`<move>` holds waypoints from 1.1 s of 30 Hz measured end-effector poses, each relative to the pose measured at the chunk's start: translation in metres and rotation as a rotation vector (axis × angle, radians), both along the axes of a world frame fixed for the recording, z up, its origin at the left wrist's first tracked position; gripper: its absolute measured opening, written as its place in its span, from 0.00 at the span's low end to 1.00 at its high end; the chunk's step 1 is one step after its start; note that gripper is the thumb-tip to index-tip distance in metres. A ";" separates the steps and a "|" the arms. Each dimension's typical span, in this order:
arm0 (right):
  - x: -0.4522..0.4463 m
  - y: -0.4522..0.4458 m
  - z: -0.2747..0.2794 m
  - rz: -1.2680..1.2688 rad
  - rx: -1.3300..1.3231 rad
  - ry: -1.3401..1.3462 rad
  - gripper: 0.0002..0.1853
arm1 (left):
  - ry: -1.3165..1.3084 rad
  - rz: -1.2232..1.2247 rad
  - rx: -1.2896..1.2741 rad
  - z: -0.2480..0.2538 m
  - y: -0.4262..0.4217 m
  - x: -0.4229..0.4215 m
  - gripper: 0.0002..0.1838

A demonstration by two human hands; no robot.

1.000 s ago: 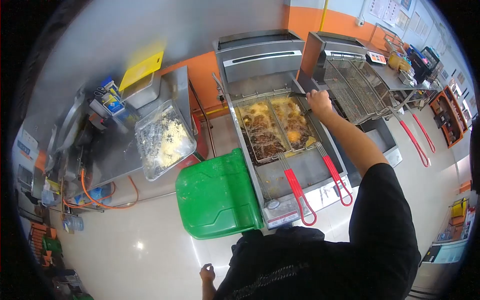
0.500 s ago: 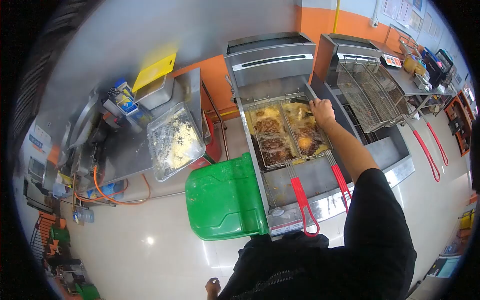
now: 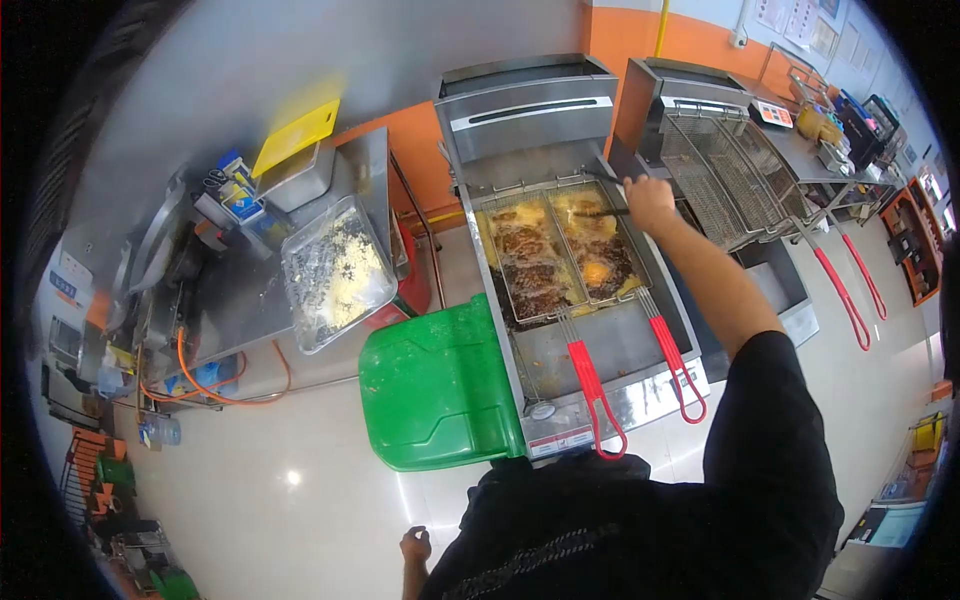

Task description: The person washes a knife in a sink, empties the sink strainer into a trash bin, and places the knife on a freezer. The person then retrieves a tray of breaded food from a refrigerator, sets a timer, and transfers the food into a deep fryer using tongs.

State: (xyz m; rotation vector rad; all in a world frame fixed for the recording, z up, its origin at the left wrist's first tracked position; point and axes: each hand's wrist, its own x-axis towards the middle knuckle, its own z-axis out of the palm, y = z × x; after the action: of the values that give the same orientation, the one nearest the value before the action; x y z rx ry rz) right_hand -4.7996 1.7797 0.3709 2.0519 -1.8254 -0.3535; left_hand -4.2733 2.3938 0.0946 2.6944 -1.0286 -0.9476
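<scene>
My right hand (image 3: 650,203) is closed around black tongs (image 3: 603,212) over the right fryer basket (image 3: 608,285). The two arms of the tongs are spread apart, and the lower one reaches over the bubbling oil. Browned food (image 3: 588,250) with a round orange spot fries in that basket. Beside it, the left fryer basket (image 3: 545,308) holds more browned food (image 3: 530,255) in foaming oil. Down at my side hangs my left hand (image 3: 415,544), loosely curled with a gap at the thumb; nothing shows in it.
Red basket handles (image 3: 590,385) stick out over the fryer's front (image 3: 625,410). A green bin lid (image 3: 440,390) stands to the left. Farther left, a clear tray (image 3: 340,275) of pale crumbs sits on a steel table (image 3: 245,315). Raised wire baskets (image 3: 725,165) hang over the second fryer.
My right hand has drawn slightly back from the basket's far corner, and the tongs now show more fully, arms apart. The whole view has shifted slightly.
</scene>
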 end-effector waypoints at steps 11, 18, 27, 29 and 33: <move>-0.011 0.025 -0.017 -0.079 -0.077 -0.093 0.19 | -0.004 -0.005 -0.002 -0.003 0.018 0.005 0.11; -0.015 0.055 0.008 0.047 0.104 -0.045 0.09 | 0.025 -0.115 -0.047 -0.017 0.025 0.000 0.12; -0.036 0.059 0.004 0.103 0.062 -0.084 0.09 | 0.001 -0.072 -0.054 0.006 -0.015 -0.046 0.12; -0.047 0.060 0.016 0.121 0.040 -0.118 0.12 | 0.034 -0.039 -0.031 0.014 -0.017 -0.060 0.12; -0.080 0.067 0.070 0.068 -0.051 -0.194 0.27 | -0.026 -0.128 -0.104 -0.013 0.003 -0.069 0.11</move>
State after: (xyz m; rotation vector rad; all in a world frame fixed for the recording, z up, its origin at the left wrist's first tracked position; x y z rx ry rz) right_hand -4.8794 1.8468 0.4408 2.1714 -1.8461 -0.0909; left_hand -4.3426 2.3965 0.0815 2.5898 -1.2319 -0.8556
